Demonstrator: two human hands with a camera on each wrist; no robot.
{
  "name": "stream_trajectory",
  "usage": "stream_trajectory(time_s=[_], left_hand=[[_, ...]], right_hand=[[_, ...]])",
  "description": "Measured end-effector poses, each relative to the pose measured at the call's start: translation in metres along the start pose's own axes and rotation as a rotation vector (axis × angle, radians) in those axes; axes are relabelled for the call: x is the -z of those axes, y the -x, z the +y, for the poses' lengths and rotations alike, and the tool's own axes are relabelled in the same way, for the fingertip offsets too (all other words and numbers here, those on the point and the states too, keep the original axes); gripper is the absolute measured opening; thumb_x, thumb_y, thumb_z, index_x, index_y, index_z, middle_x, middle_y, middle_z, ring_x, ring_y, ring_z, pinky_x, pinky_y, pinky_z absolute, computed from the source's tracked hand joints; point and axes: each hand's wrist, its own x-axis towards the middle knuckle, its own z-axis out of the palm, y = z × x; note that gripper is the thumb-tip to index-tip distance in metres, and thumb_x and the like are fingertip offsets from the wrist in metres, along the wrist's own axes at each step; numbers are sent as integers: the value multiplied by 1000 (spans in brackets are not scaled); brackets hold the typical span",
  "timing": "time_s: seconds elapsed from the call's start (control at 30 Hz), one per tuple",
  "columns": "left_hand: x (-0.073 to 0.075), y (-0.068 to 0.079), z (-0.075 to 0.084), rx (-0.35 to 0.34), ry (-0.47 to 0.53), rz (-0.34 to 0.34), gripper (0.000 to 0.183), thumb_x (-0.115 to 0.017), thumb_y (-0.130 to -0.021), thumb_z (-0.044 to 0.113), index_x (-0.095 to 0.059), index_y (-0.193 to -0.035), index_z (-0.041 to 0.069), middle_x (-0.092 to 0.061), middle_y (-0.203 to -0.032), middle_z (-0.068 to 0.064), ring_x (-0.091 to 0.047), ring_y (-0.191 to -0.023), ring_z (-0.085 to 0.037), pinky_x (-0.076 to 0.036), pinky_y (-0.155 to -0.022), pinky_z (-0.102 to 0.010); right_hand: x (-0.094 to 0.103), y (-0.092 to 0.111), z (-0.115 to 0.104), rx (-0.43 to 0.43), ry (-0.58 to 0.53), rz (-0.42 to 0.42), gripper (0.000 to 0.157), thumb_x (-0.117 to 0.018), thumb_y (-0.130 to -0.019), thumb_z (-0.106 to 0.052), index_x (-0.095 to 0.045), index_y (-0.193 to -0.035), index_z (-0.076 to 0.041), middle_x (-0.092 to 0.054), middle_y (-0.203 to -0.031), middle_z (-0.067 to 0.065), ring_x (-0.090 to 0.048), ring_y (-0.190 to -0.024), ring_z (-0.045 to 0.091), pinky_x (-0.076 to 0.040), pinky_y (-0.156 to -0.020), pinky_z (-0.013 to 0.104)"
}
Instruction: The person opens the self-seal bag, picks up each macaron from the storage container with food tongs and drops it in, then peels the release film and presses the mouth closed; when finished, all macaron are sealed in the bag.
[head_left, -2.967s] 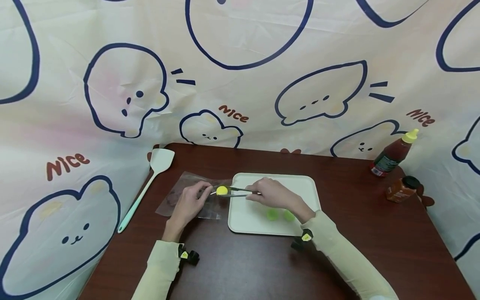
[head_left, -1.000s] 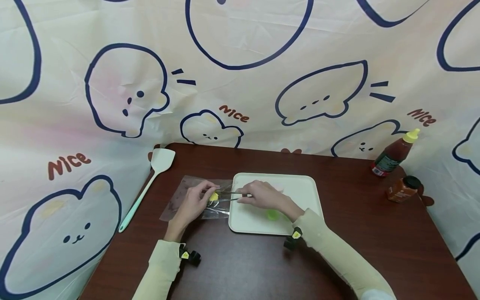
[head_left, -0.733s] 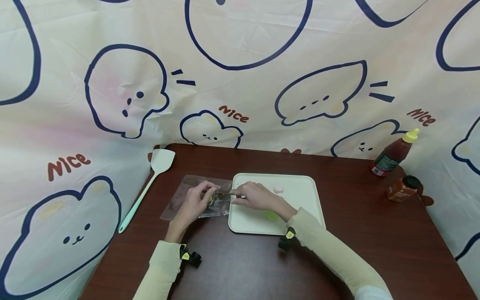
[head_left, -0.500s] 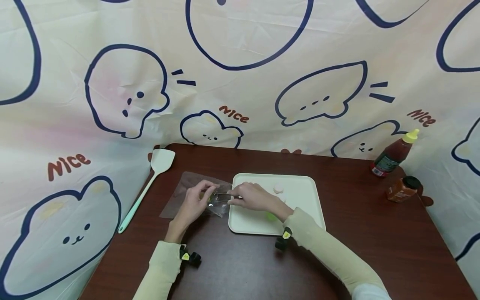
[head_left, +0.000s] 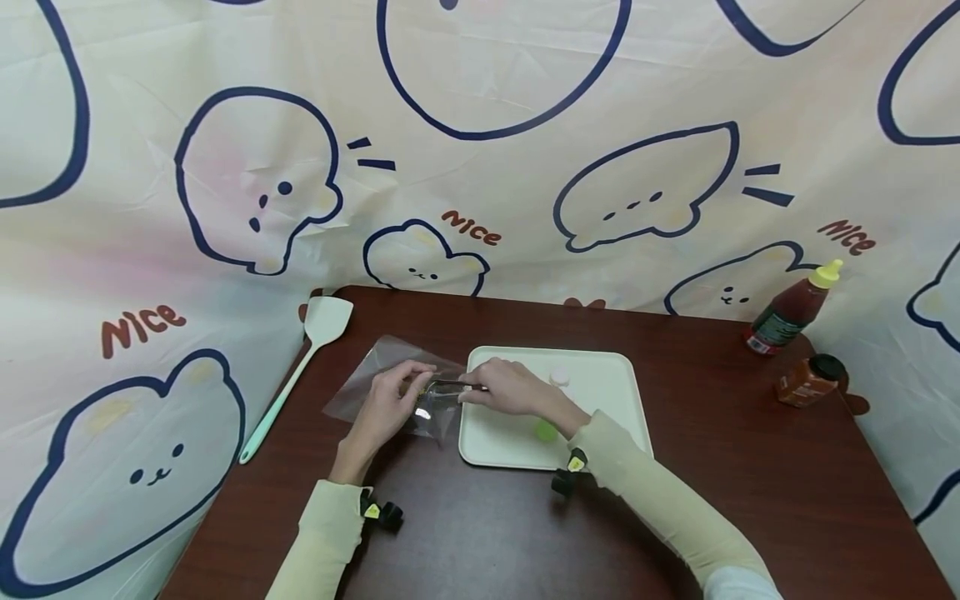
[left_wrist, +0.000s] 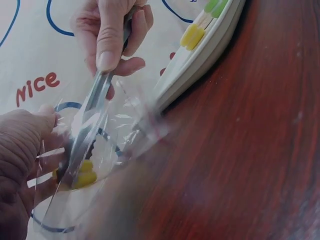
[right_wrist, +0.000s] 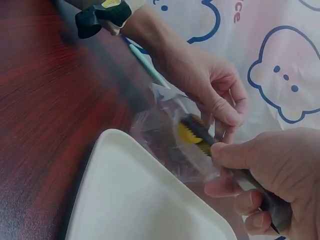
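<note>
My left hand [head_left: 390, 402] pinches the mouth edge of a clear plastic bag [head_left: 363, 387] to the left of the tray. In my right hand [head_left: 513, 387] is a pair of tongs [head_left: 457, 383], whose toothed tips reach into the bag. A yellow macaron-shaped piece [left_wrist: 86, 175] sits inside the bag beside the tong tips [right_wrist: 197, 131]; whether the tips still squeeze it, I cannot tell. On the white tray [head_left: 480, 450] lie a green piece [head_left: 546, 430] and a pale pink one [head_left: 559, 377]. The left wrist view also shows another yellow piece [left_wrist: 192, 37] on the tray.
A pale green spatula [head_left: 296, 375] lies along the table's left edge. A red sauce bottle with a yellow cap [head_left: 787, 317] and a dark-lidded jar [head_left: 810, 379] stand at the right. A patterned cloth [head_left: 465, 183] hangs behind the table [head_left: 712, 467].
The right hand has moved left with the tongs, carrying the yellow macaron-shaped piece from beside the bag's mouth into the bag. My left hand stays at the bag's edge.
</note>
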Motion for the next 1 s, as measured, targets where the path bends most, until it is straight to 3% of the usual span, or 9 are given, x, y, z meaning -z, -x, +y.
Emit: stream_trajectory(time_s=[0.13, 0.3, 0.57, 0.7, 0.9, 1.0], left_hand=[[-1, 0, -1, -31, -7, 22, 13, -67, -103, 11, -75, -112, 7, -77, -115, -5, -72, -105, -20, -59, -84, -45], [-3, 0, 0, -43, -33, 74, 12, -69, -102, 10, -75, -111, 6, -77, -111, -6, -71, -93, -19, -56, -77, -42], [-5, 0, -1, -41, -57, 103, 12, -69, -102, 9, -75, -112, 9, -77, -109, -5, -73, -93, -19, -58, -75, -41], [-4, 0, -2, -43, -66, 149, 11, -70, -101, 8, -75, -110, 9, -78, -102, -5, -73, -86, -18, -58, -72, -40], [-1, -1, -4, -56, -108, 188, 8, -70, -101, 9, -73, -108, 8, -77, -94, -5, -68, -77, -14, -54, -68, -39], [1, 0, -4, -48, -113, 184, 7, -69, -102, 11, -72, -108, 10, -77, -91, -6, -60, -66, -12, -50, -61, -33]], right_hand=[[-4, -4, 0, 10, -8, 8, 26, -65, -105, -36, -68, -86, -19, -54, -68, -8, -45, -60, 6, -39, -53, 26], [-8, -6, -4, -26, 10, 17, 31, -64, -106, -35, -59, -79, -19, -43, -63, -9, -43, -57, 7, -36, -50, 25], [-11, -10, -15, -101, 125, 53, 29, -63, -106, -37, -63, -83, -19, -51, -65, -6, -50, -59, 12, -41, -49, 32], [-13, -11, -16, -87, 130, 65, 28, -62, -106, -39, -63, -86, -19, -53, -66, -7, -50, -58, 11, -39, -48, 31], [-8, -6, -13, -55, 130, 82, 26, -63, -106, -41, -74, -108, -18, -67, -80, -6, -55, -64, 10, -41, -49, 29], [-2, 1, -10, -54, 145, 80, 28, -62, -106, -41, -75, -113, -17, -70, -85, -4, -54, -65, 10, -41, -49, 29]])
